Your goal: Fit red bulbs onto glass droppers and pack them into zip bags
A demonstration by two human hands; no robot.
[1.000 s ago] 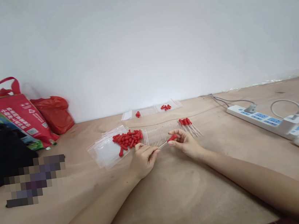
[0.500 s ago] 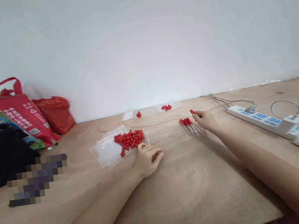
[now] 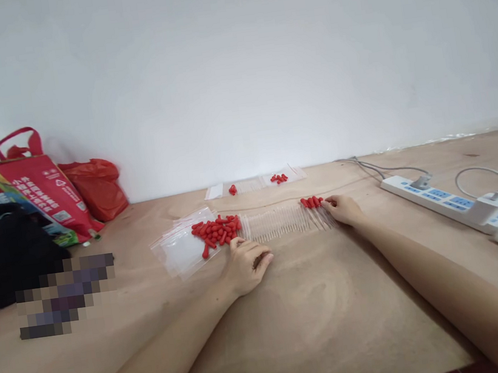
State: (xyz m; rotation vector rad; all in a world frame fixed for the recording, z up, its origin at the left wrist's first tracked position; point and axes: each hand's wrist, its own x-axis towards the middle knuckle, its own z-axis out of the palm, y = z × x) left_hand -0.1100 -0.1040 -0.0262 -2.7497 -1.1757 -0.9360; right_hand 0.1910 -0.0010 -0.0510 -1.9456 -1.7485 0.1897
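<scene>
My left hand rests on the table with its fingers loosely curled and a gap at the thumb. Its knuckles are beside a pile of red rubber bulbs, and I see nothing in its grasp. To its right lies a row of clear, thin glass tubes. My right hand pinches the red bulb of a dropper at the row's right end. Several droppers with red bulbs lie just left of those fingers, their clear tubes pointing toward me. The fingers partly hide the held dropper.
Clear zip bags lie left of the pile. Against the wall is another bag with tubes and red bulbs. A power strip with cables stands at right. Red bags and a black bag sit at left.
My right hand has come down and slightly left, bringing the red-bulbed dropper level with the others at the row's end. My left hand has stayed in place.
</scene>
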